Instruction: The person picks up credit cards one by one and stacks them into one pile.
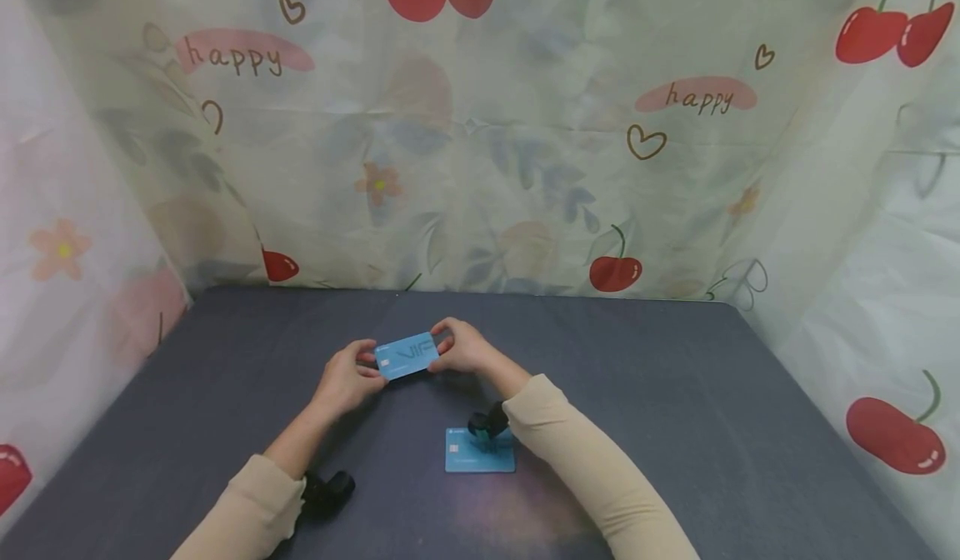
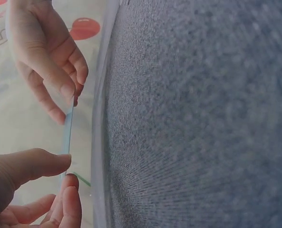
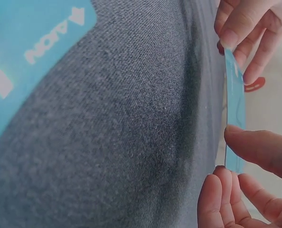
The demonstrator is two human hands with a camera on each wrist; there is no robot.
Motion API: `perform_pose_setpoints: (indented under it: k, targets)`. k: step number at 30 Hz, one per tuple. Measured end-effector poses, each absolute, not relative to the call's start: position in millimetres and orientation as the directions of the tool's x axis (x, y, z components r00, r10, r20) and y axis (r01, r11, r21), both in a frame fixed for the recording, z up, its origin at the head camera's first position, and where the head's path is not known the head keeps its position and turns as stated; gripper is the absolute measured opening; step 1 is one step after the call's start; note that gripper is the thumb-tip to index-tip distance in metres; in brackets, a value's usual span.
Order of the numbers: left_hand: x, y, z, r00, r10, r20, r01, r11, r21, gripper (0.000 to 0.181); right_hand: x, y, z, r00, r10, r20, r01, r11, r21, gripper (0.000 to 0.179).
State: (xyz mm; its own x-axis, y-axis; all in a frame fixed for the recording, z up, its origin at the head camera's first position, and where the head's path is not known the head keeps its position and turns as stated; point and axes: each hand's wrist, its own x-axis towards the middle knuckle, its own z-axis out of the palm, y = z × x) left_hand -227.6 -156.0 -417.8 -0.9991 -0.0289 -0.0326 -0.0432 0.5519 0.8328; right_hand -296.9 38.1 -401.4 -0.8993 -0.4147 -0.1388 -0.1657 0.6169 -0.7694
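A light blue card (image 1: 406,356) with large "VIP" lettering and a small pale chip mark is held up over the dark table, its face toward the head camera. My left hand (image 1: 349,380) pinches its left end between thumb and fingers. At the opposite end, my right hand (image 1: 466,348) pinches the card the same way. Both wrist views show the card (image 3: 235,102) nearly edge-on, thin and flat, with fingers at each end. A second blue card (image 1: 480,460) lies on the table below the right forearm, partly covered by the black wrist camera.
The dark grey table (image 1: 645,393) reaches back to a pale curtain (image 1: 480,168) printed with cherries, hearts and "happy". Similar cloth hangs on both sides. A black wrist camera (image 1: 327,493) sits under the left sleeve, another (image 1: 487,421) under the right.
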Motion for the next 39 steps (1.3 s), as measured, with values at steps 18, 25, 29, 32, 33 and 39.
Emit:
perform_pose_setpoints:
  k: [18, 25, 29, 32, 33, 39]
  targets:
    - [-223, -152, -414, -1.000, 0.025, 0.001, 0.013, 0.484, 0.875, 0.058, -287, 54, -396, -0.905, -0.408, -0.117, -0.159, 0.581, -0.798, 0.055]
    - [-222, -149, -413, -0.999, 0.041, 0.012, 0.029, 0.477, 0.879, 0.058, -285, 59, -398, -0.906, -0.412, -0.099, -0.172, 0.570, -0.804, 0.053]
    - [-221, -148, -413, -0.999, 0.044, 0.007, 0.027, 0.473, 0.881, 0.058, -283, 63, -398, -0.903, -0.422, -0.081, -0.190, 0.561, -0.806, 0.054]
    - [-219, -147, -412, -0.999, 0.049, 0.011, 0.033, 0.475, 0.879, 0.058, -282, 65, -399, -0.900, -0.430, -0.068, -0.206, 0.558, -0.804, 0.054]
    - [-219, -147, -411, -0.999, 0.051, 0.012, 0.035, 0.481, 0.876, 0.058, -282, 66, -399, -0.901, -0.429, -0.067, -0.207, 0.560, -0.802, 0.054]
    - [-215, -146, -409, -0.998, 0.065, 0.018, 0.048, 0.495, 0.868, 0.057, -279, 70, -398, -0.904, -0.422, -0.069, -0.201, 0.562, -0.802, 0.053]
